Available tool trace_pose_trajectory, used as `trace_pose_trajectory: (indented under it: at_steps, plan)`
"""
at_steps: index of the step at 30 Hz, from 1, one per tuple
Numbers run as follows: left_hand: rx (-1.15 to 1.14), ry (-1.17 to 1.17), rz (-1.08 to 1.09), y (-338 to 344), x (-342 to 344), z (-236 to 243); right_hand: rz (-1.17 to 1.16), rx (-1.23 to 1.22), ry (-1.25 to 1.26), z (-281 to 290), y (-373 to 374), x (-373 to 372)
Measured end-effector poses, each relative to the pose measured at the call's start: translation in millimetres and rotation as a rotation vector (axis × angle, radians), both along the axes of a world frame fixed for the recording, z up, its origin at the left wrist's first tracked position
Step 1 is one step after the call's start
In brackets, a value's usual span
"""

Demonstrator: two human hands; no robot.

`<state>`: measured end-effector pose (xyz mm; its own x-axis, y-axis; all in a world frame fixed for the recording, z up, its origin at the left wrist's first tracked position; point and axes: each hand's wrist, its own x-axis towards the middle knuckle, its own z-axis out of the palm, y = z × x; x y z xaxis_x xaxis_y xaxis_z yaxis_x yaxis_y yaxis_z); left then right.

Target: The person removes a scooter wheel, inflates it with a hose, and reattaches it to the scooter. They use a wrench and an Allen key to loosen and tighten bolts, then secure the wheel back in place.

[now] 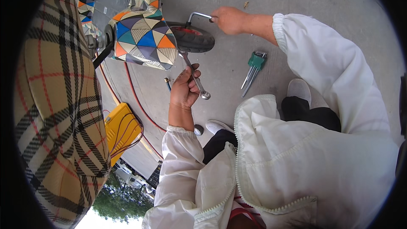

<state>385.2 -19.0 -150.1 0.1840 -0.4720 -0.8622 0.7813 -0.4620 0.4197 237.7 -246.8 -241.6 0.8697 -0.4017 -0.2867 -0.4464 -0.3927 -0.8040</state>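
Note:
A two-wheeled vehicle, its front draped in a cover of coloured triangles (146, 38), stands at the upper left. Its black-tyred wheel (197, 40) with a red rim pokes out from under it. My left hand (185, 89) is closed around a combination wrench (196, 78), whose upper end reaches the cover's lower edge beside the wheel. With fingers closed, my right hand (230, 20) grips the long arm of an L-shaped hex key (197, 15); its short arm points down at the wheel's hub. Where either tool meets a fastener is too small to make out.
A green holder of hex keys (257, 60) lies on the grey concrete right of my left hand. A red hose (137, 95) curves across the ground towards a yellow case (123, 129) with thin cables. Plaid fabric (63, 101) fills the left side. Shoes (299, 92) stand nearby.

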Motion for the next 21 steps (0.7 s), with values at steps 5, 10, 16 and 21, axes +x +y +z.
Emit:
trace_pose_trajectory:
  at_steps: [5,10,16,21]
  plan:
    - [-0.039,0.081,0.038,-7.1,3.5,-1.3,-0.044,0.046,0.02,-1.4,0.8,0.4]
    - [-0.036,0.084,0.045,-10.3,7.2,-2.6,-0.038,0.004,-0.006,-1.9,2.3,-0.2]
    - [-0.007,-0.018,0.004,-14.1,-1.1,-9.0,-0.005,-0.028,0.003,-6.0,0.6,-0.1]
    - [0.114,-0.356,-0.148,-15.4,-25.6,-51.0,0.012,-0.061,-0.04,-4.6,1.6,-2.8]
